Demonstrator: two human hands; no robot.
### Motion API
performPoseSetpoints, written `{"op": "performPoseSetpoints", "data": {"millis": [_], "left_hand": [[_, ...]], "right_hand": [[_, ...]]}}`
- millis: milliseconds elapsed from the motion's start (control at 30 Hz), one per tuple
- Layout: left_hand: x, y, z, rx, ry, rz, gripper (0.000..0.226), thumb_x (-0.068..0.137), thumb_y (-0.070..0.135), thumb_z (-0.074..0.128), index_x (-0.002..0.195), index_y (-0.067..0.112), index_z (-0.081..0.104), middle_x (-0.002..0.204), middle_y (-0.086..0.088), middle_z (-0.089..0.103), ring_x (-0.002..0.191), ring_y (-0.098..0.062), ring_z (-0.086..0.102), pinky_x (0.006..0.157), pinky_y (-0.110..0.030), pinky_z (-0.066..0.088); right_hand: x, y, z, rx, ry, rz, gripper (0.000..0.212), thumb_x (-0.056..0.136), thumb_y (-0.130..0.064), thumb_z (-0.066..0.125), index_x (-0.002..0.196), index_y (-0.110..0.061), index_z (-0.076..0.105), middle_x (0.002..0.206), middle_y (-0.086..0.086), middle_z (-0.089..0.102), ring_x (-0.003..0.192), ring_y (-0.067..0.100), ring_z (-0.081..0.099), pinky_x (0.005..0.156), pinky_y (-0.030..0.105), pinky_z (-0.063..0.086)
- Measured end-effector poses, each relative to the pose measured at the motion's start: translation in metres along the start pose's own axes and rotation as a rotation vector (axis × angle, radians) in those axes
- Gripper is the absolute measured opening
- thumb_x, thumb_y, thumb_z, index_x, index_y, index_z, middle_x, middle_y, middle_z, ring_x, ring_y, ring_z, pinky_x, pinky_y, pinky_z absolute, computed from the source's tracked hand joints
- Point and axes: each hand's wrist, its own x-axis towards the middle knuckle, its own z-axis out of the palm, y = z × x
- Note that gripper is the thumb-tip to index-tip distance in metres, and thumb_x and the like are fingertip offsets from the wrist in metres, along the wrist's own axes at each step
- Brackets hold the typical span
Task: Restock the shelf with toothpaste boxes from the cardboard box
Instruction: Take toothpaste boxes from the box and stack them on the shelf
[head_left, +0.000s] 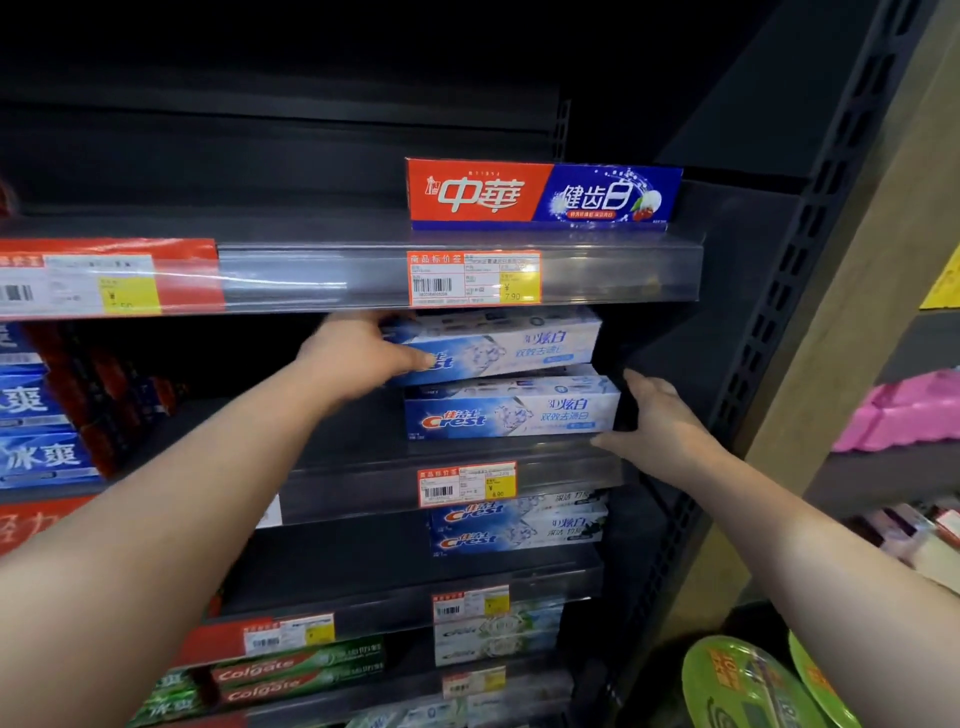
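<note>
Two Crest boxes stacked on the second shelf.
My left hand (358, 358) grips the tilted upper Crest box (498, 345); my right hand (657, 421), fingers spread, presses the lower Crest box (511, 413) at its end.

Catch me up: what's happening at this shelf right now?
A person is stocking Crest toothpaste boxes on a dark store shelf. The left hand grips the left end of the upper Crest box, which sits tilted on top of the lower Crest box. The right hand rests open against the lower box's right end. More toothpaste fills the shelves below; the cardboard box is not in view.
</note>
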Motion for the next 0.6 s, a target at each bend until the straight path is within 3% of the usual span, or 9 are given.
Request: {"op": "performPoseSetpoints", "data": {"millis": [133,267,400,600], "left_hand": [[0.016,0.011,0.020,0.027,-0.111,0.019,0.038,0.067,0.028,0.079,0.100,0.033,0.061,0.114,-0.001,0.063,0.099,-0.023,0.060,0.088,-0.037,0.052],[0.020,0.015,0.030,0.022,-0.171,0.053,0.043,0.074,0.024,0.075,0.113,0.027,0.059,0.120,-0.002,0.059,0.093,-0.022,0.059,0.075,-0.030,0.049],[0.019,0.010,0.032,0.021,-0.209,0.085,0.048,0.076,0.020,0.074,0.121,0.021,0.057,0.128,-0.002,0.055,0.103,-0.016,0.051,0.087,-0.024,0.042],[0.017,0.008,0.032,0.050,-0.174,0.104,0.050,0.076,0.022,0.073,0.123,0.023,0.056,0.132,-0.001,0.053,0.116,-0.018,0.050,0.092,-0.020,0.036]], "right_hand": [[-0.005,0.002,0.000,0.025,0.002,0.026,0.091,0.080,-0.024,0.069,0.147,-0.014,0.009,0.154,0.006,0.013,0.139,0.021,0.024,0.109,0.025,0.022],[-0.009,0.000,0.001,0.030,0.006,0.037,0.090,0.079,-0.024,0.069,0.147,-0.015,0.010,0.154,0.006,0.014,0.139,0.021,0.024,0.109,0.025,0.021],[-0.010,-0.004,0.001,0.030,0.003,0.039,0.083,0.080,-0.022,0.068,0.145,-0.015,0.017,0.150,0.008,0.020,0.135,0.022,0.030,0.106,0.025,0.026],[-0.006,-0.008,0.001,0.035,0.007,0.032,0.073,0.078,-0.019,0.069,0.139,-0.020,0.028,0.143,0.008,0.030,0.126,0.024,0.041,0.094,0.023,0.032]]}}
